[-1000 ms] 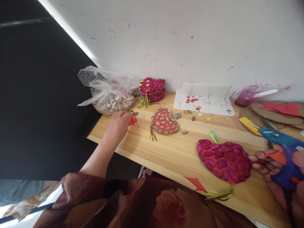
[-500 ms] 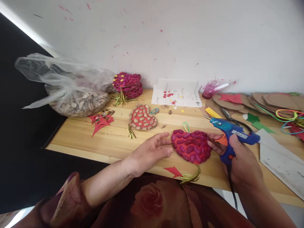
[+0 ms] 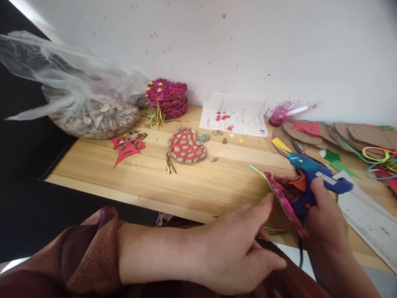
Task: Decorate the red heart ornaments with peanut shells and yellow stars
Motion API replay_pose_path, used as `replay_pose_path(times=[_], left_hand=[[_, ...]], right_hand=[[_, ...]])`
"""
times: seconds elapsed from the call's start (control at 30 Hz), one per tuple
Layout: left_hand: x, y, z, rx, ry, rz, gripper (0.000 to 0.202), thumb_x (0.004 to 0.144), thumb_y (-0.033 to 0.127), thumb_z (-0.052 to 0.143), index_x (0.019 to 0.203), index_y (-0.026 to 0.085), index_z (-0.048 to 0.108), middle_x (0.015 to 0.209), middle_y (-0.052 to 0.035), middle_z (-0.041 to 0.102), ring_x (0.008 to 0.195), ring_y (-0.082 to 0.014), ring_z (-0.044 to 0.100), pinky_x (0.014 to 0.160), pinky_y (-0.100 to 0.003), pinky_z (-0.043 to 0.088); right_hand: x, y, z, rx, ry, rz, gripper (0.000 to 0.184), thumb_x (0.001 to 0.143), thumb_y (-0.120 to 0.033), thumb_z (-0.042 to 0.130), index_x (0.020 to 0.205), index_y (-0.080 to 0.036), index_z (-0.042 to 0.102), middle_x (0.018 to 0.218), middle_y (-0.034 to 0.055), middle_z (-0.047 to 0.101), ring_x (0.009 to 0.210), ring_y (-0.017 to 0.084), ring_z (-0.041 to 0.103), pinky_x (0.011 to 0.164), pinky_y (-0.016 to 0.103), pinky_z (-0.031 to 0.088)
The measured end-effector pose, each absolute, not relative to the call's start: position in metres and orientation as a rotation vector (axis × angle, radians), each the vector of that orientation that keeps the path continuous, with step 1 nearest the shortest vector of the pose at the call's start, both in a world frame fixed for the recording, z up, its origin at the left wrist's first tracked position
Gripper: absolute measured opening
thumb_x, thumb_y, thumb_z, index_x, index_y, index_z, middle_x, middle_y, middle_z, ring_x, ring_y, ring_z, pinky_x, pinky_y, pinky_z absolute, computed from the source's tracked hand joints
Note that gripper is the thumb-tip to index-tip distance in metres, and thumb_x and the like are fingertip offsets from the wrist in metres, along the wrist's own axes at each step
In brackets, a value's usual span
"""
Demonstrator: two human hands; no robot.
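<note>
My right hand (image 3: 328, 219) is wrapped round a blue hot glue gun (image 3: 310, 165) with an orange trigger, its nozzle aimed up and left. Between my hands, a magenta shell-covered cardboard ornament (image 3: 285, 205) stands tilted nearly edge-on, its green loop (image 3: 257, 170) at the top. It rests close against the right hand's fingers. My left hand (image 3: 235, 248) is beside its lower left face, thumb and fingers apart; whether a fingertip touches it I cannot tell. Part of the ornament's tassel (image 3: 274, 231) shows behind the left fingers.
A heart-shaped ornament with tan shells (image 3: 186, 145) lies mid-table. Behind it are a stack of magenta ornaments (image 3: 167, 99) and white paper with stars (image 3: 232, 116). A plastic bag of shells (image 3: 96, 118) sits left. Cardboard pieces (image 3: 366, 134) and scissors (image 3: 298, 145) lie right.
The magenta ornament has gone from lying flat to tilted on edge, nearer the glue gun. My left hand has moved right and toward me. The view has shifted slightly.
</note>
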State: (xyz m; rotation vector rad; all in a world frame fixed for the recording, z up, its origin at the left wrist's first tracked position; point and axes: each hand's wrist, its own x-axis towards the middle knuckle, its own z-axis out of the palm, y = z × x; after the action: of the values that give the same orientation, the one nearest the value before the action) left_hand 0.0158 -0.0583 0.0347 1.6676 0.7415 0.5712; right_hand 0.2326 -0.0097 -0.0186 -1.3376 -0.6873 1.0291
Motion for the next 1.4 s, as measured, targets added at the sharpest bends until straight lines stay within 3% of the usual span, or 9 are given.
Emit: replay_pose_path(times=[0.17,0.23,0.43,0.53,0.6,0.97,1.13,1.27,1.4], left_hand=[[0.001,-0.045,0.020,1.887,0.837,0.651,0.074,0.090,0.022,0.067,0.155,0.021,0.032,0.144,-0.0161,0.056,0.134,-0.0284,0.054,0.114,-0.044,0.045],[-0.013,-0.040,0.009,1.954,0.925,0.639,0.076,0.089,0.017,0.066,0.156,0.023,0.031,0.149,-0.0141,0.052,0.137,-0.0271,0.050,0.117,-0.045,0.041],[-0.045,-0.038,-0.010,2.139,1.222,0.741,0.060,0.092,0.016,0.062,0.149,0.022,0.042,0.130,-0.0122,0.063,0.123,-0.0251,0.057,0.107,-0.045,0.048],[-0.048,-0.041,-0.008,2.218,1.146,0.802,0.028,0.093,0.024,0.066,0.121,0.021,0.065,0.113,-0.0088,0.068,0.109,-0.0225,0.060,0.099,-0.039,0.049],[-0.046,-0.041,-0.007,2.267,0.963,0.707,0.018,0.092,0.033,0.068,0.104,0.021,0.071,0.103,-0.0069,0.069,0.102,-0.0206,0.060,0.093,-0.035,0.049],[-0.032,-0.041,-0.017,2.485,0.642,0.514,0.019,0.100,0.027,0.052,0.101,0.015,0.068,0.101,-0.0089,0.068,0.097,-0.0201,0.060,0.094,-0.032,0.048],[-0.032,-0.046,-0.015,2.441,0.674,0.525,0.023,0.101,0.024,0.049,0.086,0.016,0.064,0.090,-0.0061,0.066,0.083,-0.0162,0.059,0.082,-0.027,0.050],[-0.057,-0.042,-0.008,2.386,0.901,0.659,0.016,0.099,0.021,0.054,0.089,0.017,0.066,0.086,-0.0041,0.066,0.081,-0.0144,0.061,0.075,-0.025,0.051],[-0.125,-0.026,0.011,2.428,1.497,0.932,0.010,0.093,0.022,0.064,0.087,0.019,0.070,0.082,-0.0022,0.071,0.078,-0.0148,0.064,0.075,-0.026,0.052]], right_hand=[[0.234,-0.009,-0.022,-1.355,-0.664,1.047,0.039,0.085,-0.053,0.066,0.089,-0.016,0.077,0.077,0.0075,0.077,0.077,0.027,0.078,0.077,0.040,0.067],[0.235,-0.008,-0.026,-1.340,-0.697,1.018,0.040,0.085,-0.054,0.067,0.086,-0.015,0.076,0.078,0.0078,0.077,0.079,0.026,0.078,0.078,0.037,0.067],[0.233,-0.009,-0.029,-1.341,-0.802,0.973,0.038,0.086,-0.052,0.068,0.084,-0.015,0.075,0.082,0.0080,0.077,0.084,0.024,0.077,0.078,0.033,0.065],[0.230,-0.011,-0.026,-1.355,-0.825,0.953,0.035,0.086,-0.050,0.068,0.084,-0.015,0.076,0.083,0.0071,0.076,0.087,0.024,0.077,0.080,0.034,0.065],[0.228,-0.012,-0.025,-1.357,-0.828,0.936,0.035,0.086,-0.050,0.069,0.085,-0.016,0.076,0.083,0.0069,0.077,0.085,0.024,0.077,0.081,0.036,0.065],[0.226,-0.013,-0.026,-1.362,-0.836,0.942,0.036,0.085,-0.050,0.070,0.088,-0.015,0.076,0.088,0.0087,0.078,0.087,0.025,0.077,0.087,0.042,0.063],[0.226,-0.014,-0.025,-1.388,-0.839,0.948,0.037,0.085,-0.052,0.069,0.086,-0.016,0.075,0.089,0.0076,0.078,0.087,0.023,0.076,0.091,0.039,0.062],[0.224,-0.015,-0.022,-1.414,-0.793,0.982,0.034,0.083,-0.051,0.071,0.087,-0.018,0.077,0.088,0.0069,0.080,0.083,0.024,0.077,0.091,0.038,0.063],[0.232,-0.015,-0.022,-1.460,-0.711,1.045,0.026,0.080,-0.053,0.073,0.081,-0.027,0.078,0.080,0.0053,0.079,0.081,0.030,0.077,0.078,0.041,0.069]])
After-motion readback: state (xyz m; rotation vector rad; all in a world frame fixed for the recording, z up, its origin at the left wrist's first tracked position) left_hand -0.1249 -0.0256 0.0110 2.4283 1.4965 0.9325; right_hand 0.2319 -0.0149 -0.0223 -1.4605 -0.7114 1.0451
